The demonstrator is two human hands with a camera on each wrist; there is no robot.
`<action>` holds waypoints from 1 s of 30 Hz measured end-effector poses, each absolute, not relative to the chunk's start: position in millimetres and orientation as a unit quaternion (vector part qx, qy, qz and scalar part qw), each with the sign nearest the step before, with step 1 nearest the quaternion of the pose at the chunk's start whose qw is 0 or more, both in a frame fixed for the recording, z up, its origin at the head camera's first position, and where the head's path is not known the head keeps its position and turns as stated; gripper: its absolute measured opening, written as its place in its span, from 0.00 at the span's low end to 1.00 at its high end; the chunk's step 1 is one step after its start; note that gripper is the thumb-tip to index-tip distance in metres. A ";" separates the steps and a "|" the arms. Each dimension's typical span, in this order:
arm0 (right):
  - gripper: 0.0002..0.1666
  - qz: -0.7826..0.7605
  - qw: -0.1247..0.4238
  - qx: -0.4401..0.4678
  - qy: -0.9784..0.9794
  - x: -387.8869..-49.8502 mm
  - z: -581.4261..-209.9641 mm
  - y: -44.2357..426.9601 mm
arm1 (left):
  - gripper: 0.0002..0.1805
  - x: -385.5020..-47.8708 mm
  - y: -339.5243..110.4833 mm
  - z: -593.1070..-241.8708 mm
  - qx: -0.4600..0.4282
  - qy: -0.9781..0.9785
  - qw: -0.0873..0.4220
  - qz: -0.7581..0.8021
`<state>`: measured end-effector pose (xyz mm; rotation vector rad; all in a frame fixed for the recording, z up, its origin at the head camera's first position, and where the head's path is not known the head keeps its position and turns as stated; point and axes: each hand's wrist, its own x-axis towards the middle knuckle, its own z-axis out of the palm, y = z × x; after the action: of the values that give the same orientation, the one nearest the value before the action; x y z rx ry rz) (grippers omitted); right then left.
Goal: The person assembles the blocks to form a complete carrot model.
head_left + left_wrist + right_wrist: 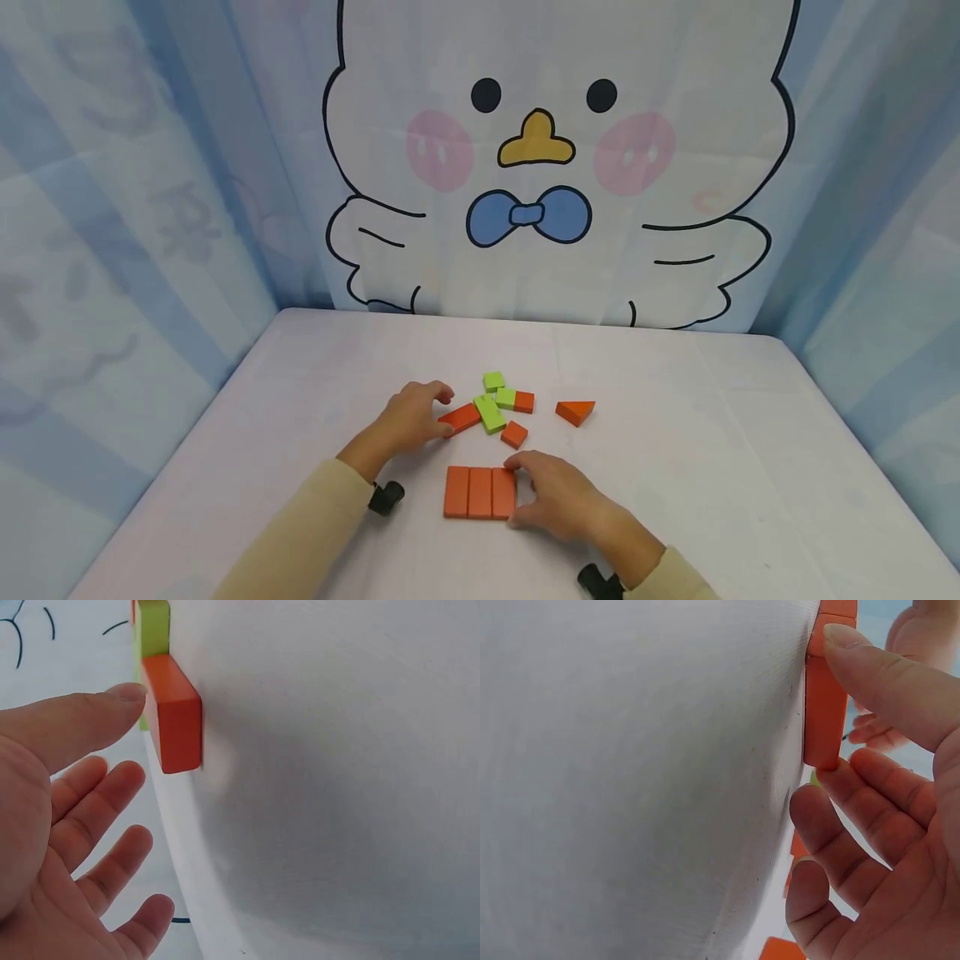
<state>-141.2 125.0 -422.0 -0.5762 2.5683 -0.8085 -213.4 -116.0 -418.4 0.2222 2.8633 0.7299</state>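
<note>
Three orange rectangular blocks [480,492] lie side by side in a row on the table. My right hand [562,497] pinches the rightmost orange block [504,493] by its ends, between thumb and index finger. In the right wrist view the thumb lies on one end of that block, with a fingertip at the other. Farther back, my left hand [408,415] is at another orange block [462,418], its thumb tip at the block's side and the other fingers spread apart. A green rectangular block [491,414] adjoins that block's right end.
Behind these lie a small green block [493,382] and another green block [506,398] beside a small orange one [524,402]. An orange cube-like block [514,434] sits in front, and an orange triangular block [575,412] to the right. A printed curtain [525,275] hangs behind the table.
</note>
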 end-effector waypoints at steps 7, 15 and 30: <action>0.37 -0.288 0.190 -0.207 0.915 -141.4 -421.8 125.1 | 0.26 -215.8 -116.1 -422.1 0.083 0.957 0.097 0.260; 0.37 -0.288 0.191 -0.205 0.916 -140.8 -420.8 125.1 | 0.22 -215.5 -114.1 -426.3 0.071 0.955 0.100 0.269; 0.37 -0.284 0.199 -0.199 0.917 -140.9 -421.3 124.6 | 0.17 -211.5 -114.2 -427.2 0.086 0.933 0.141 0.321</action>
<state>-140.9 124.6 -421.3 -0.5573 2.5631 -0.7932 -211.5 -114.2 -427.2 0.2477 2.6927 0.9259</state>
